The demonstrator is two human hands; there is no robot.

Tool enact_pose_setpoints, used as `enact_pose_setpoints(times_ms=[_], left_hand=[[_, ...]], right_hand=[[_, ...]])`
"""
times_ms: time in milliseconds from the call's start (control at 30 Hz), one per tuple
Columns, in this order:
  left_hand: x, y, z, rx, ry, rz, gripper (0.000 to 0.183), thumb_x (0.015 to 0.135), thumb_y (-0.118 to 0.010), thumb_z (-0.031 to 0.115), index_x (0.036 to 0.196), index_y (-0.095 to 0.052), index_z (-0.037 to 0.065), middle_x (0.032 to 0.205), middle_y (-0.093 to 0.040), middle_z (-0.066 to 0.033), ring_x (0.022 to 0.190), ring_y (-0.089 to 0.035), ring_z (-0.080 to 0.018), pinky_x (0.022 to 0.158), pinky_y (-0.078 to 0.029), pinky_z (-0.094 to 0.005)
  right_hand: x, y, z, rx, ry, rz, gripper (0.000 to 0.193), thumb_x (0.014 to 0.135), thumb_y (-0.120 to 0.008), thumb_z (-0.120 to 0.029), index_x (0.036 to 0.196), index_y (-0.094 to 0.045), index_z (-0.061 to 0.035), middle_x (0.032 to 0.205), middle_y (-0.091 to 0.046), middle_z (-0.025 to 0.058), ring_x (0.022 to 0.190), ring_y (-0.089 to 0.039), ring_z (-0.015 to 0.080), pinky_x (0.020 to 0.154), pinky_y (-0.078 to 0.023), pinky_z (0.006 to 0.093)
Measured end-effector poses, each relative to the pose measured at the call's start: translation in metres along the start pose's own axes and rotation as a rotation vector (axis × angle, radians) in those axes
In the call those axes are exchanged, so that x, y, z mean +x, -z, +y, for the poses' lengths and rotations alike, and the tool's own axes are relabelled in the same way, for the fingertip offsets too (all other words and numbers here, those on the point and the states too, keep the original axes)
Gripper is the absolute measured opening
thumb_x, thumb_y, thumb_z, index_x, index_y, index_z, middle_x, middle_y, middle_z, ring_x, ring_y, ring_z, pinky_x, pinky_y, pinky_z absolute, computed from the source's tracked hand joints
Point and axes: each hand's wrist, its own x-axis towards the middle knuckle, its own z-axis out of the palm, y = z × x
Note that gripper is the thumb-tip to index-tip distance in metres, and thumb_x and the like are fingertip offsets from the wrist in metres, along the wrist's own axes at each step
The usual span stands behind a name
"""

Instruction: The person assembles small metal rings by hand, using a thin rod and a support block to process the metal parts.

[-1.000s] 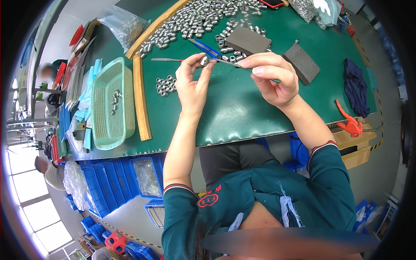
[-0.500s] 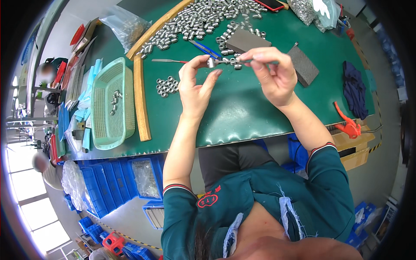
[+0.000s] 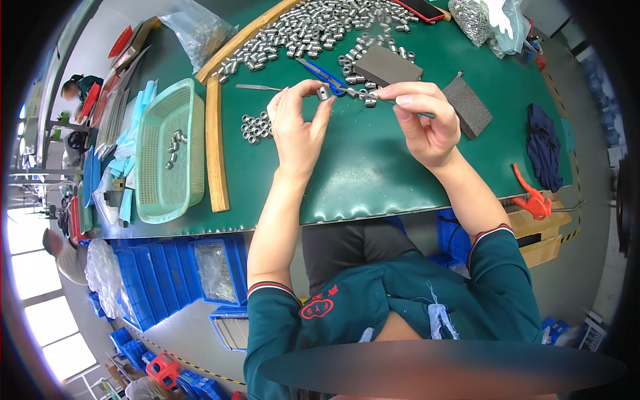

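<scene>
My left hand (image 3: 298, 123) pinches a short shiny metal sleeve (image 3: 323, 92) between thumb and fingertips; a dark hole shows in its side. My right hand (image 3: 428, 127) is closed on a slim, dark-handled tool (image 3: 388, 101) whose thin end points left toward the sleeve. Whether that end touches the sleeve, I cannot tell. Behind the hands lie a blue-handled tool (image 3: 319, 73) and a flat metal file-like strip (image 3: 257, 87). Several sleeves (image 3: 256, 127) are grouped left of my left hand, and others (image 3: 363, 81) lie beyond the hands.
A large heap of sleeves (image 3: 313, 30) spreads across the far side of the green table (image 3: 373, 180), bordered by wooden strips (image 3: 217, 147). A pale green basket (image 3: 148, 193) holds a few sleeves. Two grey blocks (image 3: 388, 65), dark cloth (image 3: 545, 147) and an orange-handled tool (image 3: 533, 200) are rightward.
My left thumb has come up against the sleeve, which is now tilted. The tool in my right hand has dropped slightly. The whole view has shifted a little.
</scene>
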Motion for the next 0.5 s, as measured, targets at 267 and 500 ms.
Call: enact_pose_setpoints(times_ms=[267,500], left_hand=[[0.0004,-0.0005,0.0022,0.041,-0.047,-0.015,0.026,0.074,-0.073,0.011,0.097,-0.062,0.01,0.088,-0.064,-0.0007,0.086,-0.061,-0.019,0.094,-0.037,-0.0397],[0.0012,-0.0004,0.0047,0.082,-0.077,-0.037,0.026,0.073,-0.073,0.011,0.096,-0.062,0.011,0.089,-0.063,0.0014,0.087,-0.06,-0.0176,0.094,-0.037,-0.0409]], right_hand=[[-0.0018,-0.0055,-0.0009,-0.004,0.036,-0.039,0.023,0.079,-0.068,0.001,0.098,-0.057,-0.0059,0.091,-0.067,0.0112,0.074,-0.068,0.0208,0.058,-0.055,0.0275],[-0.0006,0.0018,-0.0084,-0.069,0.05,-0.19,0.024,0.084,-0.062,0.0,0.103,-0.05,-0.0083,0.096,-0.065,0.0142,0.082,-0.068,0.0271,0.063,-0.057,0.0318]])
